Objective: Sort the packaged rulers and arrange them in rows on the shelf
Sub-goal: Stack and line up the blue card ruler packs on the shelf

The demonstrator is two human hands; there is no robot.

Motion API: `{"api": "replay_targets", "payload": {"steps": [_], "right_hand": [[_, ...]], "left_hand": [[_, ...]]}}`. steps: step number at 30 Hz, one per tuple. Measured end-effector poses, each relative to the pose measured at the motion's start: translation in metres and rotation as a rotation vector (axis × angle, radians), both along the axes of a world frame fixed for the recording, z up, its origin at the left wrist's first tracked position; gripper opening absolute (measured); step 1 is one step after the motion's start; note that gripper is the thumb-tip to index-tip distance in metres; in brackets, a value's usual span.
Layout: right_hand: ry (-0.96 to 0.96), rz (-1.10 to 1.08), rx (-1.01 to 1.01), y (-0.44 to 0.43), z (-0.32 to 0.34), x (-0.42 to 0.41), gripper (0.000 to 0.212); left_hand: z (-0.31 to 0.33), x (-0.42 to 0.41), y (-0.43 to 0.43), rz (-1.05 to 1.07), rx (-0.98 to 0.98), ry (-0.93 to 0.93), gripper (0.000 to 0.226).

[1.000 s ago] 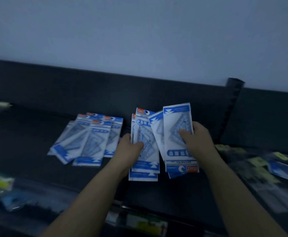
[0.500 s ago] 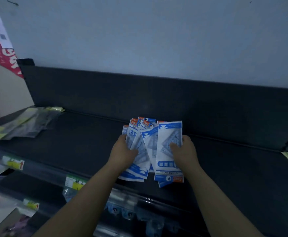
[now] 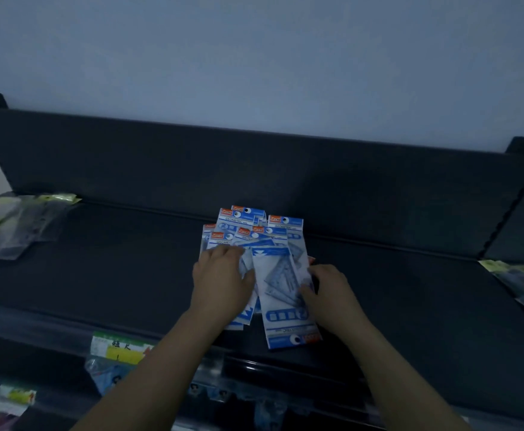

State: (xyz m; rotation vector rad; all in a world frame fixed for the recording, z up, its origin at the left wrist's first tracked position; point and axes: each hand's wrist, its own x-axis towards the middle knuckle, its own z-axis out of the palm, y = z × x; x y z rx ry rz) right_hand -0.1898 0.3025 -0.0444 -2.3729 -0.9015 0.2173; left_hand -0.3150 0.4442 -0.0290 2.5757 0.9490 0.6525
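A fanned pile of set-square packs (image 3: 248, 227), blue and white with orange corner tags, lies flat on the dark shelf (image 3: 114, 275). It sits about midway between the shelf's back panel (image 3: 254, 169) and its front lip. Most packs in the pile have their headers toward the back panel. The top pack (image 3: 281, 293) is turned the other way, with its header at the near end, and overhangs the pile toward the front.

The left hand (image 3: 220, 281) lies palm down on the left half of the pile, fingers fairly straight and pressing the packs, thumb toward the top pack. The right hand (image 3: 332, 298) is at the pile's right side, with curled fingers and thumb pinching the right edge of the top pack.

Far left of the pile lie clear packets with yellow headers (image 3: 15, 222). More such packets (image 3: 522, 281) lie far to its right. Below and left of the pile, a green and yellow price label (image 3: 120, 349) is on the shelf's front lip.
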Motion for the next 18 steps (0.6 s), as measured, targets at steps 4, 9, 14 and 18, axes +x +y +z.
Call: {"api": "replay_targets", "payload": {"steps": [4,9,14,18], "right_hand": [[-0.004,-0.113,-0.03,-0.027,0.006,0.016,0.046],[0.057,-0.128,0.014,-0.03,0.01,0.033,0.043],[0.093,-0.13,-0.042,0.0,0.007,0.06,0.036],[0.065,-0.124,-0.106,0.025,0.002,0.075,0.026]], "left_hand": [[-0.004,0.017,-0.014,-0.081,0.04,0.026,0.048],[-0.005,0.036,-0.023,-0.103,0.061,0.167,0.061],[-0.01,0.055,-0.016,-0.015,0.031,0.394,0.077],[-0.017,0.059,-0.016,0.022,-0.002,0.428,0.078]]}}
